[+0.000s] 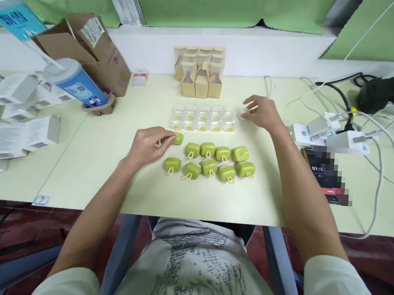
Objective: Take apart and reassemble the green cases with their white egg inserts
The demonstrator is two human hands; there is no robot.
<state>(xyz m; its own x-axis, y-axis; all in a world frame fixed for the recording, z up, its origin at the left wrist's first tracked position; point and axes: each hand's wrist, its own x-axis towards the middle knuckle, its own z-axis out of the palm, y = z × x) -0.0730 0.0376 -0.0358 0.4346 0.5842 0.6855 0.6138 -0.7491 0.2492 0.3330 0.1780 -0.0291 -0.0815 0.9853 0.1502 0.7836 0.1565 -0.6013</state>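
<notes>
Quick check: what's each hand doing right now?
Left hand: closed, pinching a small green case.
Right hand: fingers curled at a small clear piece; firm grip cannot be told.

Green cases (208, 149): smooth, glossy plastic in appearance.
Loops (172, 168): pale, smooth; plastic or cord, cannot tell which.
Clear containers (204, 112): transparent, glossy plastic.
Tan boxes (202, 86): matt paperboard.
Large carton (111, 65): matt brown cardboard.
White boxes (1, 139): smooth paperboard.
Tabletop (93, 166): smooth, with a faint sheen.
Green sheets (228, 7): matt; cloth or paper, cannot tell which.
Shirt (191, 265): soft, matt printed cloth.
Phone (316, 168): dark, glass-like screen.
</notes>
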